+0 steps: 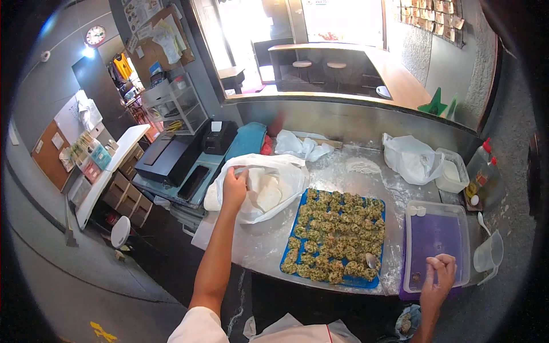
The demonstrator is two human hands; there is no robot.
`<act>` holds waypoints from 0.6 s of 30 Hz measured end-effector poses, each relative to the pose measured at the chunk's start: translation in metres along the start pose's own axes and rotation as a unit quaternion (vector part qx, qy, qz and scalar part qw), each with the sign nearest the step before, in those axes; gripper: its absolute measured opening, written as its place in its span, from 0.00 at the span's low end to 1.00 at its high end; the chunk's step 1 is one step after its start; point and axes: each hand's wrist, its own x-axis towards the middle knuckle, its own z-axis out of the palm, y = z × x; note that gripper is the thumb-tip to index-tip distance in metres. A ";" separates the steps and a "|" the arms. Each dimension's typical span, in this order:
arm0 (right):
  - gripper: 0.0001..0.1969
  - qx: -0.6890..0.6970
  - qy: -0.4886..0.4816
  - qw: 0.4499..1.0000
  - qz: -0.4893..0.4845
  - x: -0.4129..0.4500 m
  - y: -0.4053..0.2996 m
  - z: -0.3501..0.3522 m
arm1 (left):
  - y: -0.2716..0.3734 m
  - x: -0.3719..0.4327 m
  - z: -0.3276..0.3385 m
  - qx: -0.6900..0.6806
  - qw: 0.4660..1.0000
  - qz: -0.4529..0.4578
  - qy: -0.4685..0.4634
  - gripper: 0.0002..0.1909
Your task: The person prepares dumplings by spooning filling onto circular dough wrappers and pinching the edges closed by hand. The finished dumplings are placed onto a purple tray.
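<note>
My left hand [235, 188] grips the rim of a white plastic bag [296, 169] at the left of the metal worktop. Pale dough pieces [269, 193] lie inside the bag. To the right of it, rows of green-flecked filling balls [339, 231] cover a blue tray [285, 257], and a metal spoon [371, 260] rests at the tray's lower right. My right hand [441, 271] is raised over the near end of a clear plastic container [465, 240], its fingers bent together. Whether anything is between those fingertips cannot be told. The container sits over a purple board [404, 291].
Flour [362, 166] is scattered on the worktop [328, 171]. Behind are another white bag [409, 158], a tub of white powder [452, 171] and red-capped bottles [478, 160]. A clear measuring jug [489, 253] stands far right. A cash register [171, 158] and phone [194, 182] are left.
</note>
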 end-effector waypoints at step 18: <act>0.11 0.586 -0.211 0.771 0.133 0.039 -0.157 0.103 | 0.118 -0.201 0.049 -0.201 0.906 0.020 -0.373 0.19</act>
